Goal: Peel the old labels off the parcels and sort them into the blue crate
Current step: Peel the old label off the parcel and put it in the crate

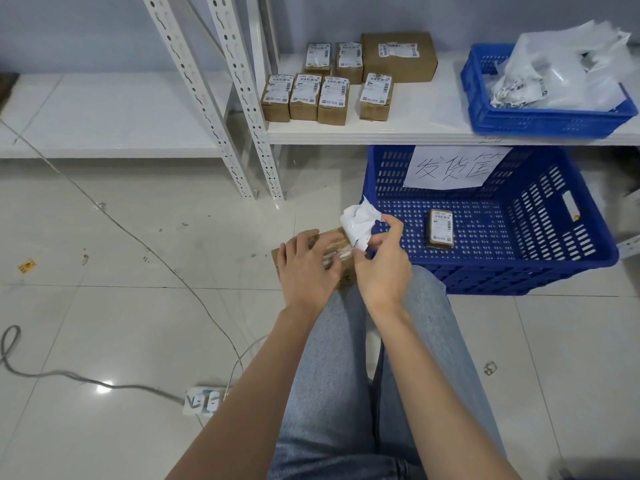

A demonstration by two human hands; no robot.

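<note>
Under both hands (308, 268), parcel (332, 242).

At frame centre, the left hand (306, 268) presses a brown parcel (334, 249) on the knee; the right hand (382, 263) pinches its half-peeled white label (358, 221), beside the blue crate (585, 258).

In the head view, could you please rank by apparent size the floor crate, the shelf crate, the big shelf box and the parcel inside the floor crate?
1. floor crate
2. shelf crate
3. big shelf box
4. parcel inside the floor crate
</note>
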